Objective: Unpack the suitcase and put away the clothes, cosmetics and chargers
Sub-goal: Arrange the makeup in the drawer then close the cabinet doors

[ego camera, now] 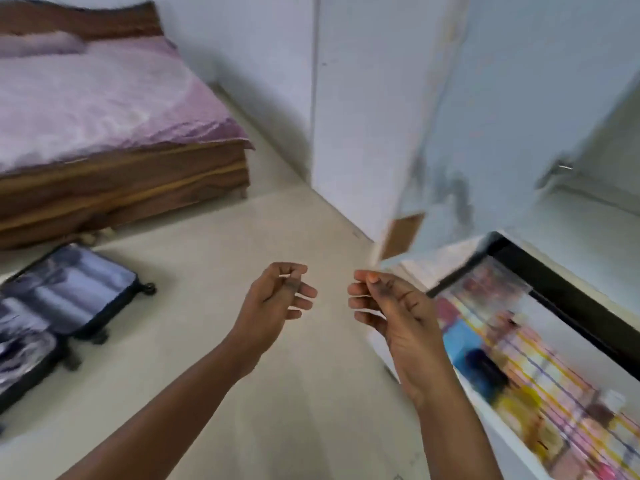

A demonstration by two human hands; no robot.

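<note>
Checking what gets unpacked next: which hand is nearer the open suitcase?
Left. The left hand hangs right of the suitcase; the right hand is farther right, beside the drawer.

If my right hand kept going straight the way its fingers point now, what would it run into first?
The right hand holds nothing, and its loosely curled fingers point left, toward the left hand. That hand looks like the first thing in line, across a small gap, though depth is unclear. The suitcase lies farther left and lower.

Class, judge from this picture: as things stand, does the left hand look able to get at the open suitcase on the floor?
Probably not yet: the left hand hangs empty over bare floor, well apart from the suitcase. Nothing blocks the way.
</note>
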